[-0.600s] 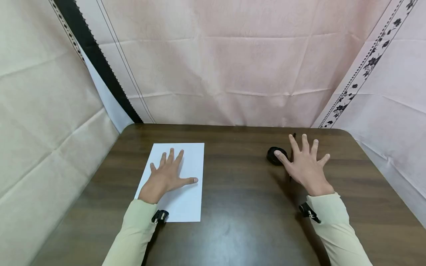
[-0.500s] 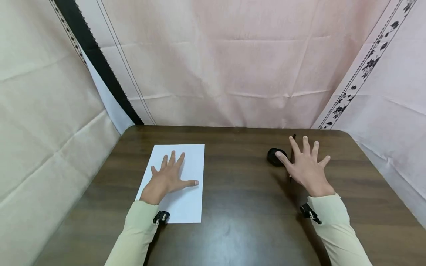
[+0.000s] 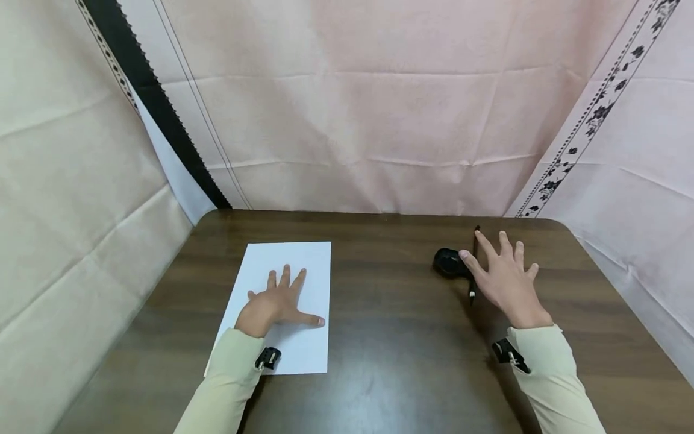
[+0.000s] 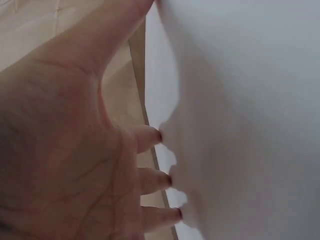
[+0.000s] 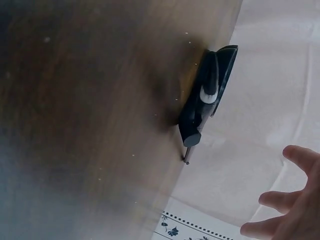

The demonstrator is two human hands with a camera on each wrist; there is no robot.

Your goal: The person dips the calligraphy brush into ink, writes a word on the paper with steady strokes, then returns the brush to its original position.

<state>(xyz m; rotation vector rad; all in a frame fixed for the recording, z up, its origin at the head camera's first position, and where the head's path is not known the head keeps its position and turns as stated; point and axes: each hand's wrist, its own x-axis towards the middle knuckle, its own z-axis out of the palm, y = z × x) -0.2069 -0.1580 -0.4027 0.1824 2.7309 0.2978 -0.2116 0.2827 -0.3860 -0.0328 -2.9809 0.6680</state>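
Note:
A white sheet of paper [image 3: 311,274] lies on the brown table at the left. My left hand [image 3: 273,307] is spread over it, palm down; in the left wrist view its fingertips [image 4: 172,214] appear to touch the sheet. On the right, my right hand [image 3: 506,286] has its fingers spread and holds nothing. Beside its thumb lies a small rounded black object [image 3: 450,263], its kind unclear. A thin dark pen-like stick [image 3: 472,290] lies next to that object, partly hidden by the hand. In the right wrist view the fingers stand apart from the black object [image 5: 200,90].
The brown table [image 3: 379,301] has rounded far corners. Pale cloth [image 3: 379,120] hangs behind it and along both sides, with a black band [image 3: 162,102] at the left and a floral border [image 3: 602,111] at the right. A black wrist device [image 3: 268,358] is strapped to each sleeve.
My left hand has slid toward me over the paper. My right hand has shifted slightly right and nearer, showing more of the pen-like stick. The head view has tilted up a little.

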